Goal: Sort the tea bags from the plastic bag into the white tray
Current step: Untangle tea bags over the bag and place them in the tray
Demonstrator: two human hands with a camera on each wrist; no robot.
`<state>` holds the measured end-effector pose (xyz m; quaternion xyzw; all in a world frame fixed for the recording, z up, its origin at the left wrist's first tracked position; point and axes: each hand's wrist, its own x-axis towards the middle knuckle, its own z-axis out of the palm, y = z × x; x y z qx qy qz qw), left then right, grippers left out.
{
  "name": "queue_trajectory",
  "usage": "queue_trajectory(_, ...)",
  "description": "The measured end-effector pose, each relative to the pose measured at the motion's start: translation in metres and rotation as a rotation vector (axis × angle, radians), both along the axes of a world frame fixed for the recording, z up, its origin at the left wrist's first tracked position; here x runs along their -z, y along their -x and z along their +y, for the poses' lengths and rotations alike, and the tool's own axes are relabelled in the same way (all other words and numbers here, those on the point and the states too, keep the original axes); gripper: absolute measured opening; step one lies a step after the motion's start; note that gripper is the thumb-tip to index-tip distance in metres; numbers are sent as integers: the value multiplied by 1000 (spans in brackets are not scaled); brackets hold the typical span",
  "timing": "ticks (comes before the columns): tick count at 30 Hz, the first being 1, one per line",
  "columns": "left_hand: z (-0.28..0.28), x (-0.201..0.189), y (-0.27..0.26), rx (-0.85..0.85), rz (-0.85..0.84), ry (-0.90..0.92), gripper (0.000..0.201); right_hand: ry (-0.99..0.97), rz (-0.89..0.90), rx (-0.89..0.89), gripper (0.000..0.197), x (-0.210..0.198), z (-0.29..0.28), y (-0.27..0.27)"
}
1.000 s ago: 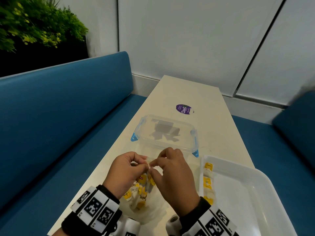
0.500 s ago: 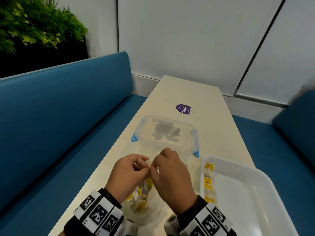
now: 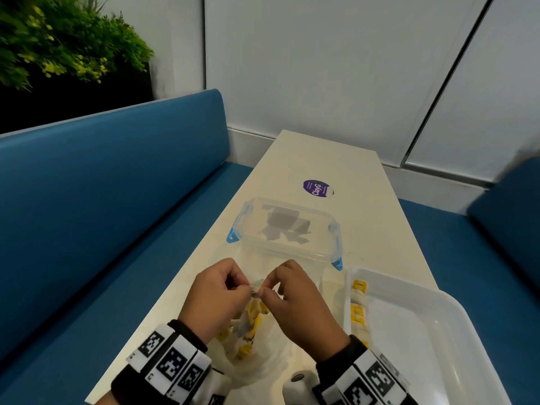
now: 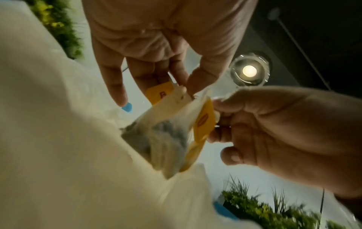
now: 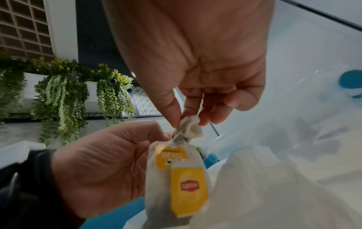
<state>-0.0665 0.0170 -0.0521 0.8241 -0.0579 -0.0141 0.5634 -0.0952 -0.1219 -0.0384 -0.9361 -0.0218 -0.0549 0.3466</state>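
- Hands meet over the near middle of the table [image 3: 344,159], at about 6 o'clock in the head view, and we see both pinching one bunch of tea bags [image 3: 254,287].
- Our left hand [image 3: 217,296] has its curled fingers and thumb closed on the bunch from the 9 o'clock side.
- Our right hand [image 3: 295,299] nips the crumpled top of the same bunch between thumb and fingertip from the 3 o'clock side; the other fingers are loosely bent.
- From the right wrist view we make out the bunch [image 5: 176,178] hanging down with yellow tags on it, a thin string drawn across its gathered top.
- Plastic bag [image 3: 263,355] lies crumpled on the table right under our hands, with more yellow-tagged bags showing inside it.
- At 3 o'clock from our hands sits the white tray [image 3: 438,299], a few tea bags in a row [image 3: 358,305] along its left wall.
- At 12 o'clock from our hands, just beyond them, stands a clear lidded box [image 3: 286,229] with blue clips, and farther along a purple sticker [image 3: 317,188] on the tabletop.
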Motion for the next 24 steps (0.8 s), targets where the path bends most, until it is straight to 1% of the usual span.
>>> queue_trajectory(2,3,0,-3,4,25,41,15,-8,2,-13,11,-1,-1,0)
queue_trajectory(9,8,5,-5,46,70,86,20,-89,24,-10,20,-4,-1,0)
queue_trajectory(10,8,7,-4,16,30,74,22,-100,25,-4,22,-4,-1,0)
queue_trajectory(12,10,8,3,-89,-115,-8,25,-131,33,10,23,-3,-1,0)
queue_trajectory(13,11,7,7,-120,-172,-54,22,-144,36,15,23,-3,-1,1)
queue_trajectory(14,12,5,10,-114,-187,-90,17,-152,37,19,23,-2,-1,0)
queue_trajectory(15,12,4,12,-83,-164,-118,12,-155,36,20,23,-2,-1,0)
queue_trajectory(18,11,5,10,24,-79,-131,11,-159,46,4,23,-3,0,1)
queue_trajectory(20,12,6,5,65,-95,-101,11,-172,61,-10,23,-5,0,2)
queue_trajectory(24,17,9,-2,142,-123,-97,17,-125,64,-49,21,-7,-3,4)
